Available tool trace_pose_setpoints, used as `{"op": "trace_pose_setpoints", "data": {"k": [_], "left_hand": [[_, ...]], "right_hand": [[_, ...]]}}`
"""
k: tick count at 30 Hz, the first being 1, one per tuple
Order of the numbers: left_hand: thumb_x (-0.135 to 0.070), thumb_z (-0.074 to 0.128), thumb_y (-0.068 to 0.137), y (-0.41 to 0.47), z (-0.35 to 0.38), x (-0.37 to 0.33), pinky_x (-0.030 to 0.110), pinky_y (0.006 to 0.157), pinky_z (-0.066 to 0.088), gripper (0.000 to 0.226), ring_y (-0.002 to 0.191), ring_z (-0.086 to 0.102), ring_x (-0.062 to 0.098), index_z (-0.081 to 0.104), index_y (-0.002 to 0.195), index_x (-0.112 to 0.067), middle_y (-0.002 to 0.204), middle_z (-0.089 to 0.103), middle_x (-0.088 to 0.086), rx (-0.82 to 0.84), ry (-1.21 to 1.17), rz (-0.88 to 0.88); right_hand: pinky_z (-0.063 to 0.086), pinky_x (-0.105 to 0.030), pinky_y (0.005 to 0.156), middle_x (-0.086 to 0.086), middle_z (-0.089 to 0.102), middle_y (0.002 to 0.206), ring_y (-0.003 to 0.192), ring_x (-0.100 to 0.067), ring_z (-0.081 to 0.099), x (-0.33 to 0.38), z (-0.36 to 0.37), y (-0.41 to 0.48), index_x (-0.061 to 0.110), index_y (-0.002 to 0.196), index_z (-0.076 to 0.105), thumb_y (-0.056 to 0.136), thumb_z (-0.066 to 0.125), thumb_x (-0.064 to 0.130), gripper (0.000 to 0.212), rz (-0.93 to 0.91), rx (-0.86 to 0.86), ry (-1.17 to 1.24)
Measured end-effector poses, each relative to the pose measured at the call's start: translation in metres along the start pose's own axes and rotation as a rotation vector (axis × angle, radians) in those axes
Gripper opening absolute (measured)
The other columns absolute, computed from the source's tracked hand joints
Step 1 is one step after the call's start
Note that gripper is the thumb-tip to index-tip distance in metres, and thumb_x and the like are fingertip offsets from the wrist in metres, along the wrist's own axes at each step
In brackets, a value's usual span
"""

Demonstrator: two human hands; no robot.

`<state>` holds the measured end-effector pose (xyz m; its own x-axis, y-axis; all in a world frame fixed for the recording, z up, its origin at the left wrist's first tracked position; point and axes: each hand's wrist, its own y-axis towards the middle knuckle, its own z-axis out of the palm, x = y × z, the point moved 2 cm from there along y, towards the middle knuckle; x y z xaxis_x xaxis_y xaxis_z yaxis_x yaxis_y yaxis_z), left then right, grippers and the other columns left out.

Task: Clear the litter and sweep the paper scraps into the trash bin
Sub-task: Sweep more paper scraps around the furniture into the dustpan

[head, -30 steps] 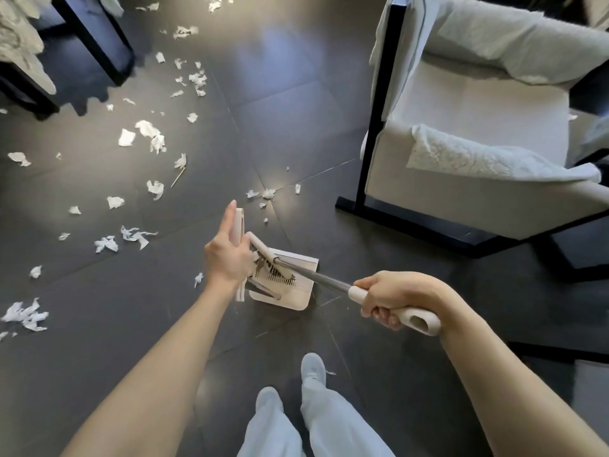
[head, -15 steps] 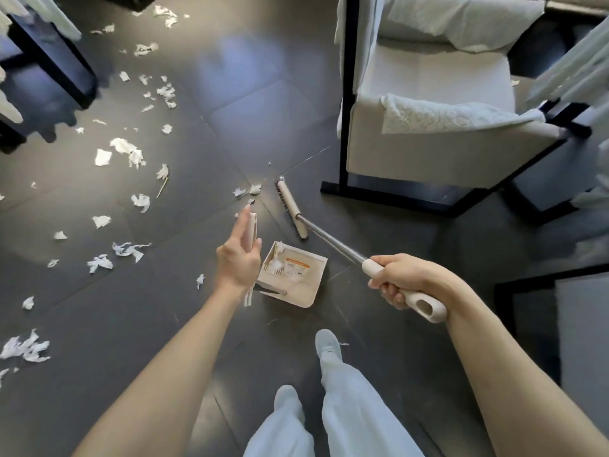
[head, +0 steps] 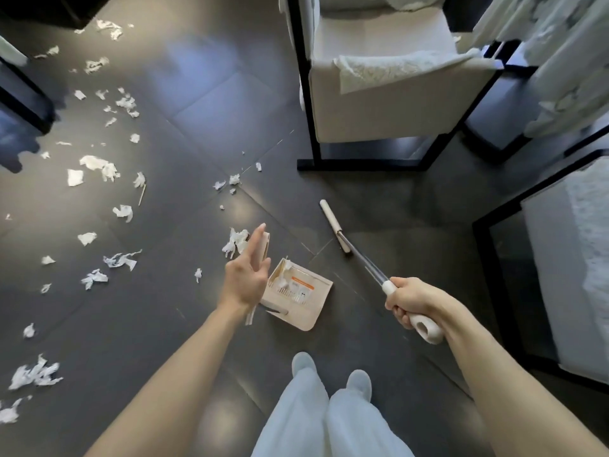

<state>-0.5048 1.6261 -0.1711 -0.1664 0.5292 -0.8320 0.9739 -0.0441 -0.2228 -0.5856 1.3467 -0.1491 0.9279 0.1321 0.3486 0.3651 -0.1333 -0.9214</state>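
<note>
We can read no text, brand, number or sign anywhere in this view. The one printed thing we find is a label (head: 298, 286) stuck inside the dustpan (head: 314, 310): it carries an orange band along its upper edge and rows of small dark marks below, but the print is too small and blurred for us to make out a single letter or figure
</note>
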Motion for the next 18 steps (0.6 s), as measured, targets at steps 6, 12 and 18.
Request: {"op": "trace_pose_setpoints", "data": {"k": [6,12,18], "left_hand": [[-0.009,0.059,0.093,0.000,0.013,-0.001,0.013,0.100,0.032,0.062,0.121,0.055,0.012,0.040,0.146,-0.037,0.134,0.059,-0.006,-0.053,0.053,-0.001],[-0.007,0.058,0.093,-0.021,0.012,0.004,0.014,0.105,0.032,0.064,0.130,0.049,0.014,0.037,0.148,-0.034,0.135,0.059,-0.002,-0.100,0.077,0.003],[-0.005,0.059,0.092,-0.063,-0.028,0.022,-0.005,0.089,0.028,0.064,0.112,0.050,-0.007,0.039,0.148,-0.031,0.124,0.048,-0.025,-0.308,0.061,-0.015]], "right_hand": [[0.028,-0.015,0.034,-0.001,0.040,0.054,0.038,-0.008,0.033,-0.038,0.030,0.000,0.017,0.086,0.046,0.089,0.039,-0.006,0.025,0.035,0.150,0.002],[0.029,-0.013,0.032,0.001,0.041,0.049,0.035,-0.004,0.034,-0.050,0.021,-0.029,0.020,0.119,0.054,0.088,0.041,-0.008,0.043,0.038,0.282,0.049],[0.029,-0.013,0.032,0.000,0.039,0.049,0.034,-0.004,0.035,-0.030,0.030,-0.057,0.007,0.131,0.046,0.088,0.042,-0.008,0.046,-0.114,0.276,-0.147]]}}
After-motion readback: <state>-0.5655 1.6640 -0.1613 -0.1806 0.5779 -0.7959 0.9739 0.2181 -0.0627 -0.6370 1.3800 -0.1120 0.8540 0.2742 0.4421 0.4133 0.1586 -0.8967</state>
